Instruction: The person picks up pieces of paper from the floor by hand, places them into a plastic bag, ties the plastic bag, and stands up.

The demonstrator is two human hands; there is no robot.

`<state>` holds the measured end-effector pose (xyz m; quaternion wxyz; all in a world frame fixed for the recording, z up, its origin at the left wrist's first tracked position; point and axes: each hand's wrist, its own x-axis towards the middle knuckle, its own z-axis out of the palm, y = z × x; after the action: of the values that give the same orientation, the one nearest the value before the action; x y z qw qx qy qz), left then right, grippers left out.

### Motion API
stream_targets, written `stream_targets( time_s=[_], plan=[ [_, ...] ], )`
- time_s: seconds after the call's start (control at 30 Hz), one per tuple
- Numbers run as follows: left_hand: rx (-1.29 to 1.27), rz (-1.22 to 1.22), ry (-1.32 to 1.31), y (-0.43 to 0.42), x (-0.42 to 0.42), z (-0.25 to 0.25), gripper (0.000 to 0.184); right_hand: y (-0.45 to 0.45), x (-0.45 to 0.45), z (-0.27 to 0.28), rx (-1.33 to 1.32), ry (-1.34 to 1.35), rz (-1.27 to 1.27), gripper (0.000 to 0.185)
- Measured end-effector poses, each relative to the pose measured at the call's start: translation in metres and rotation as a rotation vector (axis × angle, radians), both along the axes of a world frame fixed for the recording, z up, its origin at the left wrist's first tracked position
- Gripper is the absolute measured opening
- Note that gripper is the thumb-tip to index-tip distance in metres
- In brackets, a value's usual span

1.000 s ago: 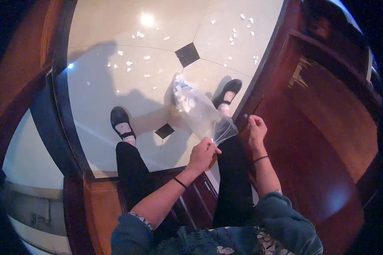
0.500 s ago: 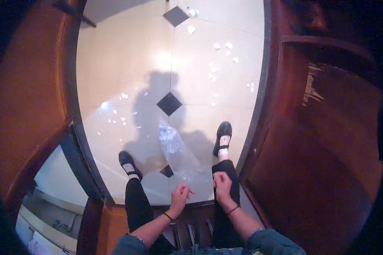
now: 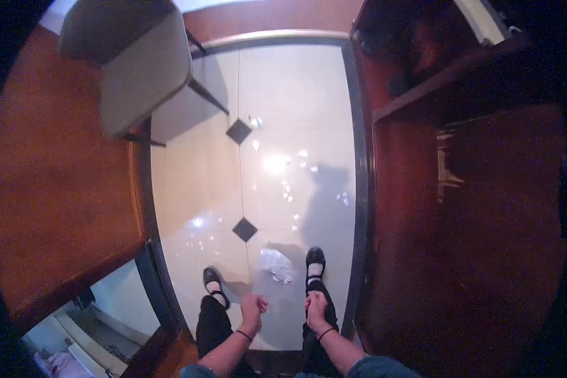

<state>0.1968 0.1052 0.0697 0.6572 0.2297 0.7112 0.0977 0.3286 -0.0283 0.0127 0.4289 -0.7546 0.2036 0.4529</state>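
Observation:
A clear plastic bag with white bits inside (image 3: 276, 264) hangs or rests over the tiled floor between the two black shoes. My left hand (image 3: 252, 311) is just left of the bag's lower part, its fingers curled; the see-through film is too faint to tell what they hold. My right hand (image 3: 316, 307) is closed above the right thigh, and anything in its fingers is too small to make out. White scraps (image 3: 288, 191) lie scattered on the floor beyond the bag.
A grey chair (image 3: 148, 69) stands at the upper left. Dark red wooden furniture (image 3: 460, 264) runs along the right side. A black shoe (image 3: 315, 257) is on the right foot, another shoe (image 3: 211, 278) on the left. Dark diamond tiles (image 3: 245, 229) mark the floor.
The view has swung up and along the floor, bringing the chair in. My hands have drawn away from where the bag's mouth was seen held by my left hand.

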Motion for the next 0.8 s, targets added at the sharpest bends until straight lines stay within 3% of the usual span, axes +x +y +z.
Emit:
stream_targets(
  time_s=[0.07, 0.13, 0.17, 0.2, 0.23, 0.27, 0.3, 0.37, 0.4, 0.47, 0.57, 0.63, 0.7, 0.8],
  plan=[
    [-0.062, 0.022, -0.036, 0.003, 0.021, 0.004, 0.014, 0.016, 0.003, -0.008, -0.019, 0.025, -0.077, 0.009],
    [-0.167, 0.042, -0.038, 0.015, 0.025, 0.004, 0.014, 0.013, -0.006, -0.014, -0.033, -0.145, 0.045, 0.011],
    [-0.142, -0.041, -0.058, 0.021, 0.027, -0.005, 0.015, -0.022, -0.021, -0.074, -0.122, -0.399, 0.272, 0.013],
    [-0.145, -0.122, -0.074, 0.023, 0.031, 0.000, 0.016, -0.009, -0.009, -0.066, -0.089, -0.255, 0.020, 0.015],
    [-0.136, -0.153, -0.121, 0.032, 0.032, 0.001, 0.016, -0.002, 0.007, -0.065, -0.146, -0.303, 0.150, 0.015],
    [-0.124, -0.189, -0.176, 0.051, 0.040, 0.003, 0.017, 0.041, 0.034, -0.016, -0.051, -0.175, -0.017, 0.013],
    [-0.093, -0.289, -0.218, 0.060, 0.039, -0.003, 0.018, 0.052, 0.045, -0.012, -0.111, -0.163, -0.133, 0.011],
    [-0.086, -0.399, -0.263, 0.082, 0.043, -0.015, 0.019, 0.049, 0.065, -0.016, -0.117, -0.266, -0.098, 0.013],
    [-0.204, -0.344, -0.306, 0.092, 0.048, -0.014, 0.020, 0.042, 0.075, -0.011, -0.179, -0.325, 0.051, 0.014],
    [-0.394, -0.285, -0.332, 0.106, 0.054, -0.009, 0.021, 0.033, 0.084, -0.003, -0.196, -0.284, 0.009, 0.012],
    [-0.455, -0.470, -0.416, 0.123, 0.063, -0.001, 0.024, 0.031, 0.092, 0.002, -0.273, -0.254, -0.038, 0.008],
    [-0.463, -0.528, -0.414, 0.129, 0.069, -0.003, 0.027, 0.049, 0.111, -0.006, -0.312, -0.232, 0.117, 0.010],
    [-0.477, -0.458, -0.414, 0.127, 0.073, -0.009, 0.027, 0.052, 0.135, -0.049, -0.266, -0.487, 0.445, 0.012],
    [-0.496, -0.367, -0.373, 0.125, 0.083, -0.008, 0.026, 0.116, 0.187, -0.081, -0.280, -0.414, 0.482, 0.017]
  ],
)
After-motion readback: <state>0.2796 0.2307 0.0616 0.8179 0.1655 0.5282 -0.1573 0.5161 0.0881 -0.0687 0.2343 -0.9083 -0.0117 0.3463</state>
